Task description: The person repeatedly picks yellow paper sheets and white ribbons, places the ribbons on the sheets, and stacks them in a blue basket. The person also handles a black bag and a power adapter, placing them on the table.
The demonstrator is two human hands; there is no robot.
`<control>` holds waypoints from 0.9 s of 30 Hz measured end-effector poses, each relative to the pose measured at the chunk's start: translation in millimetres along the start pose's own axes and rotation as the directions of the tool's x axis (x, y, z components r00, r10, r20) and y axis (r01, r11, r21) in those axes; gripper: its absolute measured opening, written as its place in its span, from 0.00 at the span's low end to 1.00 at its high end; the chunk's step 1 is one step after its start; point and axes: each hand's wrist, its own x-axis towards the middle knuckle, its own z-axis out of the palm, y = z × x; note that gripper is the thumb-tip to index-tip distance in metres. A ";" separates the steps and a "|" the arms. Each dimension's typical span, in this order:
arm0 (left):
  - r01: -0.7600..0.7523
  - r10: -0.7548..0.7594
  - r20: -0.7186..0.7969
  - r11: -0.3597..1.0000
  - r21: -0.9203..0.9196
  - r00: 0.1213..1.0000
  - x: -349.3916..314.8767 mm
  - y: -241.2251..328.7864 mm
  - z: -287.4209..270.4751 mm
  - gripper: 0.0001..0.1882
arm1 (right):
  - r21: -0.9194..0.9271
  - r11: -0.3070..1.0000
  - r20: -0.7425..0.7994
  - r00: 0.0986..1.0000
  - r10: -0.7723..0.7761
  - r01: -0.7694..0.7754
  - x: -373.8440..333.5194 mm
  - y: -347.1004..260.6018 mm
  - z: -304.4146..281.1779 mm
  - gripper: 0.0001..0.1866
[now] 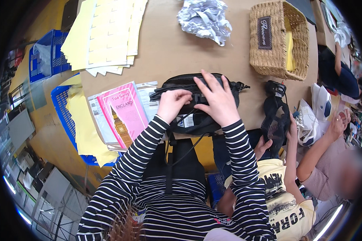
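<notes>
A black mesh bag lies on the table right in front of me, with a white printed label on its near side. My left hand is closed in a pinch at the bag's left part; what its fingertips hold is hidden. Spread out over the bag's right part is my right hand, its fingers apart and resting on the black fabric. Black straps gather at the bag's left end. A thin black cord loops down over the table edge toward my lap.
Left of the bag lie a pink booklet and stacked yellow sheets. Crumpled silver-grey paper and a wicker basket sit farther back. Blue crates stand at left. At right, a co-worker holds a black item near white shoes.
</notes>
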 end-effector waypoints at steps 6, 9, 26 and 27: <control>-0.165 0.417 -0.308 0.783 0.600 0.855 4.4 1.2 -54.2 0.11 | -0.135 0.987 0.011 0.997 -0.083 0.084 9.5 7.4 -9.9 0.44; -0.071 0.192 -0.142 0.800 0.596 0.971 17.1 3.5 -61.1 0.10 | -0.152 0.979 0.022 0.991 -0.135 0.137 18.4 7.8 -10.0 0.40; -0.127 0.138 -0.145 0.989 0.080 0.980 3.2 8.8 -45.5 0.20 | 0.422 0.822 -0.309 0.791 0.527 -0.383 -43.1 1.6 -30.7 0.29; -0.175 0.183 -0.033 0.971 0.166 0.983 11.3 12.2 -44.9 0.19 | 0.347 0.827 -0.544 0.622 0.562 -0.443 -55.6 -10.5 -17.7 0.29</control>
